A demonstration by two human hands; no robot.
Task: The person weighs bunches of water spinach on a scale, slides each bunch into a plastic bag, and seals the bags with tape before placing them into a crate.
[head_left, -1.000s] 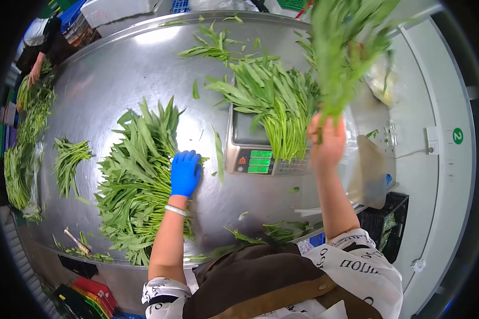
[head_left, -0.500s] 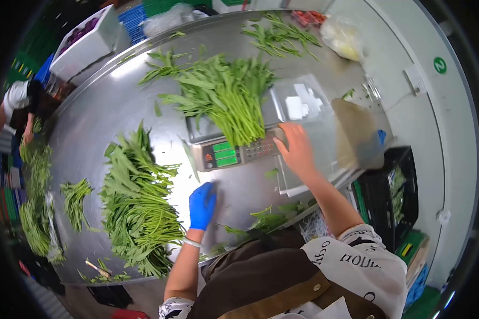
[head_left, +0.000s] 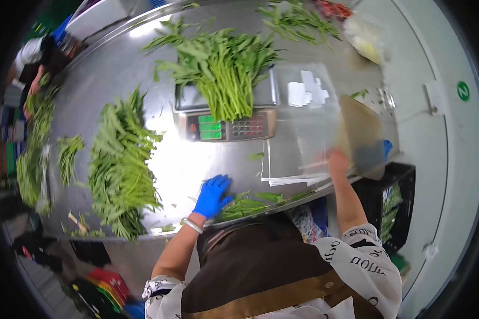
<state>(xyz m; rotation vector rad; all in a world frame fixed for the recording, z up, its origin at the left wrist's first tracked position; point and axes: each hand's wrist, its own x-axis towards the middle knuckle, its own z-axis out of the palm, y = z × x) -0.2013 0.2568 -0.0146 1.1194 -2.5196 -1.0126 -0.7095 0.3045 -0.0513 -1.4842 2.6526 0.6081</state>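
Note:
My left hand [head_left: 213,196], in a blue glove, rests on the steel table near its front edge, fingers apart and holding nothing. Bare and blurred, my right hand [head_left: 336,159] is at the right side of the stacked clear plastic bags [head_left: 298,154]; its fingers are smeared by motion. A bunch of leafy green stems [head_left: 226,80] lies on the scale [head_left: 189,127], whose display glows green. Left of the scale is a large pile of the same greens [head_left: 120,170]. White labels [head_left: 303,93] lie on the plastic behind the bags.
A brown sheet [head_left: 359,127] and a black crate [head_left: 399,204] are at the right. More greens [head_left: 298,21] and a bag [head_left: 364,37] lie at the back. At the far left, a co-worker's arm [head_left: 36,82] reaches over another pile [head_left: 34,159].
My right hand has left the scale's right end and moved right and toward me, over the bags' edge. My left hand's fingers have spread. The camera view has shifted.

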